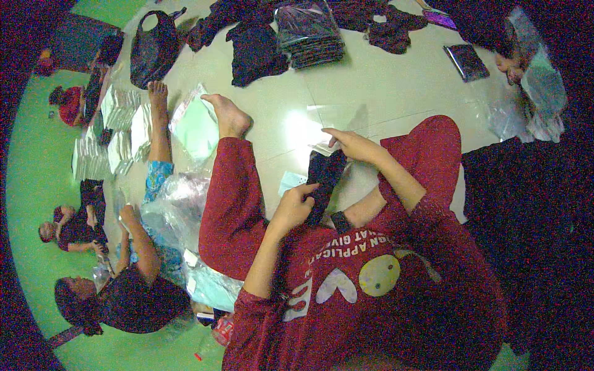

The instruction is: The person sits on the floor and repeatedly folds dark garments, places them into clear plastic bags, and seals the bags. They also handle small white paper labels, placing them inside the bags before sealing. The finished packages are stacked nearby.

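Observation:
A black folded cloth [325, 179], likely a garment, lies lengthwise in front of me between my bent legs. My left hand [293, 206] grips its near left edge, index finger stretched over the fabric. At its far end my right hand [357, 147] pinches a small white piece [324, 147], perhaps a card or label; bright glare on the floor blurs its outline. A pale blue-white card [291, 183] lies to the left of the cloth, just beyond my left hand.
A stack of black garments in clear plastic [309, 37] stands ahead, beside loose black clothes [257, 52]. One packed garment [466, 62] lies far right. Clear bags [176, 204] heap by my left knee. White stacks [120, 108] and a seated co-worker [139, 297] are left.

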A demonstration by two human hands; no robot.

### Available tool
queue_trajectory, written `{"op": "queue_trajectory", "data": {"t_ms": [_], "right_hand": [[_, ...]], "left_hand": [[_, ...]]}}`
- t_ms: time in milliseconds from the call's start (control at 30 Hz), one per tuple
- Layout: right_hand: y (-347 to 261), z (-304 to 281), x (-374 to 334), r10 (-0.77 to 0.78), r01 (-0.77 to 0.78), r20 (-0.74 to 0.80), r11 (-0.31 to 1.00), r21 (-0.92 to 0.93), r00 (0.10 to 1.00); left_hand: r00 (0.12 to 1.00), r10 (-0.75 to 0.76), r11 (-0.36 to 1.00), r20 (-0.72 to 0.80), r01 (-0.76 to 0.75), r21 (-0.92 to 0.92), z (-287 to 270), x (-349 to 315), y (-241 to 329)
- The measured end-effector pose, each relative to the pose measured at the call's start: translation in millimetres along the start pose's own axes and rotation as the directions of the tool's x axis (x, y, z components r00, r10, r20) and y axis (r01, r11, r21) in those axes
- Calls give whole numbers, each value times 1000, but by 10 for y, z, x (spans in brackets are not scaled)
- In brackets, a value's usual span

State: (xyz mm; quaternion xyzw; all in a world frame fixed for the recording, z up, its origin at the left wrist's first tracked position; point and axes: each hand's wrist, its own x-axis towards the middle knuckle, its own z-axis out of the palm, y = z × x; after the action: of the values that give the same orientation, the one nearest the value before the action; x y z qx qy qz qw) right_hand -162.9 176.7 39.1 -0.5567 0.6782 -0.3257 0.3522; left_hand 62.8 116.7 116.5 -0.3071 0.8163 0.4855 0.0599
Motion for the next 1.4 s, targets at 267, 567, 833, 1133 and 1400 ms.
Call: {"op": "queue_trajectory", "data": {"t_ms": [267, 567, 833, 1133, 1400], "right_hand": [[-241, 103, 440, -7, 5, 55, 999, 35, 998], [-247, 173, 733, 71, -84, 252, 996, 41, 965], [60, -114, 502, 126, -139, 84, 974, 179, 988], [198, -280, 389, 127, -118, -23, 965, 236, 992], [255, -542, 132, 303, -297, 25, 910, 290, 953]], "left_hand": [[974, 32, 979, -223, 15, 206, -121, 30, -111], [977, 27, 987, -210, 7, 163, 7, 314, -468], [972, 183, 980, -146, -169, 104, 48, 381, -450], [965, -133, 979, -227, 92, -183, 132, 618, -577], [832, -211, 945, -512, 39, -326, 623, 768, -461]]}}
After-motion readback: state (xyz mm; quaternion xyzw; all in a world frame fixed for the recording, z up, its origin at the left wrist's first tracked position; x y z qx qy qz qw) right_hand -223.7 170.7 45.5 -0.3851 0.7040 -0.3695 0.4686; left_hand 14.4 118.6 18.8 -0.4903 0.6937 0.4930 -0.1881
